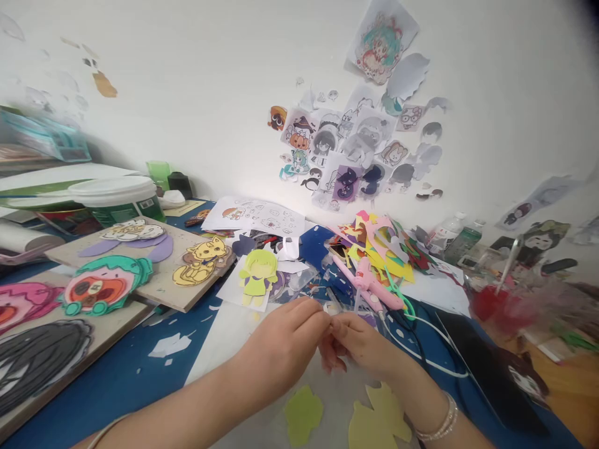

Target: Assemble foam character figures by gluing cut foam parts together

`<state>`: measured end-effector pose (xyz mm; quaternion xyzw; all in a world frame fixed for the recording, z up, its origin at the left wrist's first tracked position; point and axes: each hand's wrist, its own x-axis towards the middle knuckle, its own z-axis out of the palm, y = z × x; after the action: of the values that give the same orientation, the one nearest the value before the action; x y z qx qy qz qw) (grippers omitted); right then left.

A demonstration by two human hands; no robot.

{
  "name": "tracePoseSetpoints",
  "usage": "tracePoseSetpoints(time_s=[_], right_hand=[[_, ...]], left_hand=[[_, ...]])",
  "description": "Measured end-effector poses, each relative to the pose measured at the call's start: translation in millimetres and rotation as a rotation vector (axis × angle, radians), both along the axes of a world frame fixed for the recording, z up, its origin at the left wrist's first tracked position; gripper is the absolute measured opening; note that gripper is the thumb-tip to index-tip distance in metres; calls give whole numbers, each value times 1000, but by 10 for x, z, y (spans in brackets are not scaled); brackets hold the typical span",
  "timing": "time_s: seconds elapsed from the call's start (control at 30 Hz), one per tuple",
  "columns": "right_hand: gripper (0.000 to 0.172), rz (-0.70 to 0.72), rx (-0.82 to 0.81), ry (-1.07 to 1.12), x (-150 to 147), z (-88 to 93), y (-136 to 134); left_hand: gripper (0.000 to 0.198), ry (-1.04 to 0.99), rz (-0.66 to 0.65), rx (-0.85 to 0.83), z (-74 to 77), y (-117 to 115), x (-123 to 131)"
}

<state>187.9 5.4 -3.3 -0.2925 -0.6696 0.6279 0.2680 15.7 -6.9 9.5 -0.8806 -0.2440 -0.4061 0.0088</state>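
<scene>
My left hand [291, 340] and my right hand [362, 344] meet above the pale work sheet [219, 355]. Both have their fingers pinched together, tip against tip; whatever lies between them is too small or hidden to make out. Below them on the sheet are a lime-green cutout [304, 415] and a larger dull-yellow cutout [380, 419] with pointed projections. Just beyond my left hand, a yellow-green doll-like figure [256, 280] with purple bits lies on white paper. A pink glue gun [369, 287] rests beyond my right hand.
Boards [187, 293] with finished cartoon cutouts occupy the left. Behind them stands a white-lidded tub [115, 196]. Coloured scraps [386, 246] pile up near the wall. On the right are a white cable [433, 366], a dark flat panel [486, 368] and bottles [463, 240].
</scene>
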Motion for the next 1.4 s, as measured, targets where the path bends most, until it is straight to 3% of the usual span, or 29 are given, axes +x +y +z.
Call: tracePoseSetpoints(time_s=[0.17,0.37,0.5,0.63,0.77,0.87,0.93,1.0,1.07,1.13,1.2,1.3,1.4], right_hand=[[52,11,-11,35,38,2,7],[21,-257,-78,282,103,157,18],[26,-371,-48,446,179,241,73],[22,-550,42,386,277,211,146],[21,-696,169,239,377,146,238],[29,-706,224,117,456,144,287],[33,-625,251,-22,505,184,280],[27,-467,282,-198,540,252,235],[16,-190,288,-356,550,321,168],[27,170,286,-499,535,362,104],[36,409,328,-580,499,360,62],[38,532,451,-614,434,302,38],[35,621,521,-597,380,250,28]], left_hand=[[20,7,-33,-14,21,-14,-27],[34,-74,302,-252,207,115,-177],[31,-132,342,-507,234,230,-234],[19,-275,304,-716,210,282,-222],[33,-206,275,-886,204,281,-203],[48,-172,279,-946,203,262,-196],[53,-159,289,-946,196,255,-194],[53,-159,271,-942,184,258,-188],[48,-195,236,-941,168,268,-176],[39,-237,214,-946,156,275,-160],[33,-240,208,-942,158,270,-147],[31,-231,270,-913,187,248,-148],[43,-266,337,-852,221,239,-166]])
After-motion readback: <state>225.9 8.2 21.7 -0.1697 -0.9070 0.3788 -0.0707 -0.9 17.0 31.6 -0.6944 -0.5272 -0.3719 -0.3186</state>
